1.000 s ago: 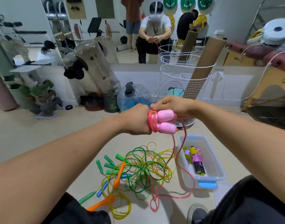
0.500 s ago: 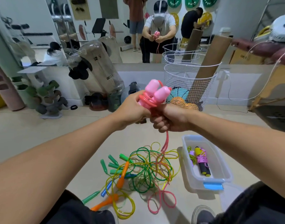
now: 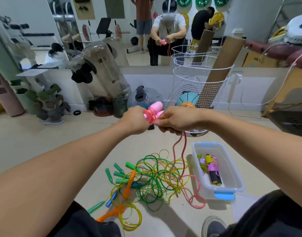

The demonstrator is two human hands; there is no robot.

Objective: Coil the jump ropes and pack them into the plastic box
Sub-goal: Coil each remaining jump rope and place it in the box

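head | single view | forward-down | close over hands (image 3: 163, 120)

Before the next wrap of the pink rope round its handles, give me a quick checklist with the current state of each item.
1. Left hand holds the pink handles: ok.
2. Right hand pinches the pink cord close to the handles: ok.
3. Wraps already on the handles lie snug: cannot tell, fingers cover part of them.
4. Loose cord free of the rope pile: not ok, it trails over the green and yellow loops.
5. Plastic box open with room left: ok, one coiled bundle lies inside.
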